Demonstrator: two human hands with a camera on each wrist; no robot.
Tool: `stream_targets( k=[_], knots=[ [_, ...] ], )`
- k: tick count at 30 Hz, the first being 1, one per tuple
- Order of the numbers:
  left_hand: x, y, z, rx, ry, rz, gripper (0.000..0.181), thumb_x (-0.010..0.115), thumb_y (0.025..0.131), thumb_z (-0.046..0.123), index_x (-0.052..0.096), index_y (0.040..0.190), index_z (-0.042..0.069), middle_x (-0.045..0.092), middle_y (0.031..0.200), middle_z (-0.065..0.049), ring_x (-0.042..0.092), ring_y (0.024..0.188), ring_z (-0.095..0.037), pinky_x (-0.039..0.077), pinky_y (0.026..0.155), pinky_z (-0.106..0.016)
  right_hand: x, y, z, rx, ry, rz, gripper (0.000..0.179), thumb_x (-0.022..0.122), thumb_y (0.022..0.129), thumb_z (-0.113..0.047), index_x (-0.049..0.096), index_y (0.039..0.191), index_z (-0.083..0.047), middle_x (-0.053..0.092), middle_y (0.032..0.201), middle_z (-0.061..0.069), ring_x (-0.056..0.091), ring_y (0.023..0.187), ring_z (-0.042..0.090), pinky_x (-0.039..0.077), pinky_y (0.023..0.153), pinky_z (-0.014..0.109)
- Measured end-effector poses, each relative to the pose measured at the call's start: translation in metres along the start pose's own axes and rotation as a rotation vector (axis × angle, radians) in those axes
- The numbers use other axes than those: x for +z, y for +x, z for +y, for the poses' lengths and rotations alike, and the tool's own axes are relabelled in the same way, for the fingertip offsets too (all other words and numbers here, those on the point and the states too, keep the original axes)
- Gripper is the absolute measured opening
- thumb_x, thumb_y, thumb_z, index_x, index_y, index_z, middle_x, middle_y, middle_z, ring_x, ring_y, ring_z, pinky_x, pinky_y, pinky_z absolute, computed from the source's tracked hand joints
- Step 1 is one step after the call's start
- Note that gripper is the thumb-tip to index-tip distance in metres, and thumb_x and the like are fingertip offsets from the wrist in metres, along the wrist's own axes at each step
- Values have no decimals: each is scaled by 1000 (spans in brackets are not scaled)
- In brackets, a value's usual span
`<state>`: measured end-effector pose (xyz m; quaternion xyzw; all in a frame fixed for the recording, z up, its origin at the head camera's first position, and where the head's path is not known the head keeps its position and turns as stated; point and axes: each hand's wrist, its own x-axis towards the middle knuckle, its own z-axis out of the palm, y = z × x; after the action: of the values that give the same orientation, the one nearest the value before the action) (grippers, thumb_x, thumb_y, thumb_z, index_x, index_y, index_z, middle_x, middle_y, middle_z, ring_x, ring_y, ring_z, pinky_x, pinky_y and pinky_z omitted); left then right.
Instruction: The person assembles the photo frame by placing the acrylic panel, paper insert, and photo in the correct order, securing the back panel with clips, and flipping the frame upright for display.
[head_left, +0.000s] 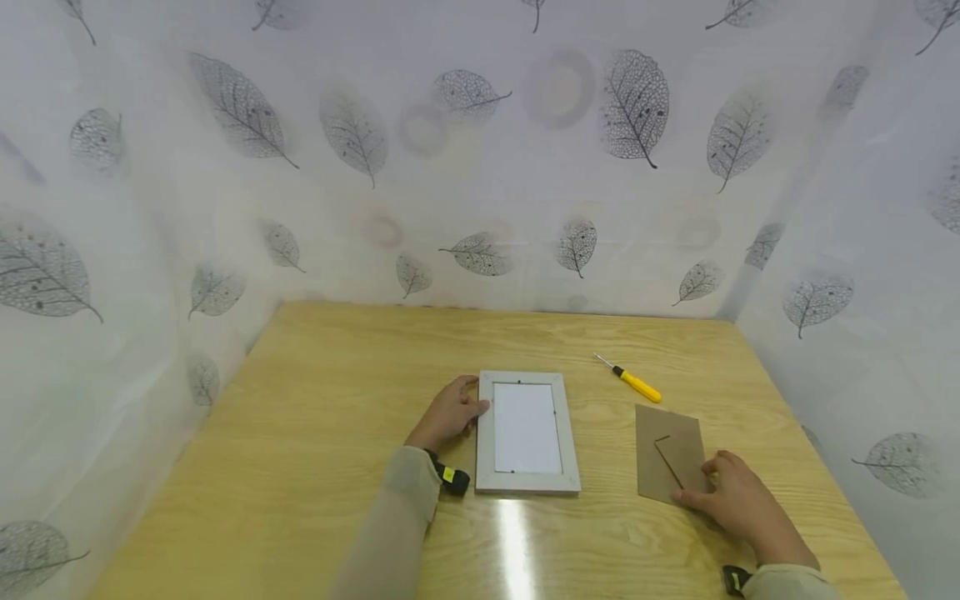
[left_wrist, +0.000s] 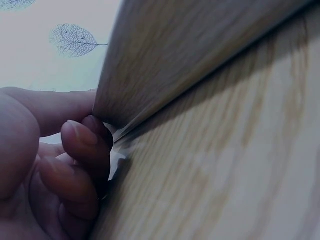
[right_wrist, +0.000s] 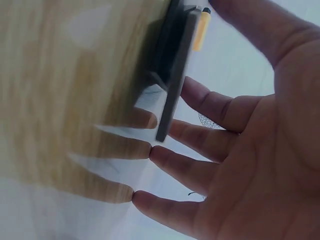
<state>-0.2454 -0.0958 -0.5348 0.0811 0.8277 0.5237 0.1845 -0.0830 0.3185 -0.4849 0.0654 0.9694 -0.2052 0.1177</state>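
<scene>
The backing board is off, lying right of the picture frame on the desk; refitting looks undone. The left hand pinches the frame's left edge; the right hand, fingers spread, meets the board's near-right corner.

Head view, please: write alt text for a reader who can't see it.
A person's left grip holds the left edge of a pale picture frame on a wooden table, while the right grip touches the lower right corner of a brown board. A yellow-handled screwdriver lies beyond the board, and a leaf-patterned backdrop rises behind.
</scene>
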Motion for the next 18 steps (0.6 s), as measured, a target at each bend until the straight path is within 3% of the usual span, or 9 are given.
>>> stream_targets(
  k=[7,14,18],
  knots=[
    [0,0,0,-9,2,3,59,65,95,28,39,147,15,63,81,-5,56,59,-17,48,55,-32,-1,2,0,8,0,-4,85,71,80,-59,53,113,17,29,133,48,33,119,61,32,94,66],
    [1,-1,2,-18,0,10,58,65,95,28,40,146,15,62,80,-5,55,58,-16,47,55,-31,-6,1,2,82,75,-21,90,67,81,-63,46,121,15,20,140,45,26,123,62,29,95,69],
    [1,-1,2,-11,4,6,59,65,96,28,39,147,15,62,81,-5,54,58,-16,47,55,-31,-8,0,2,105,79,-26,93,65,82,-65,43,127,13,34,134,42,37,118,59,37,89,66]
  ],
)
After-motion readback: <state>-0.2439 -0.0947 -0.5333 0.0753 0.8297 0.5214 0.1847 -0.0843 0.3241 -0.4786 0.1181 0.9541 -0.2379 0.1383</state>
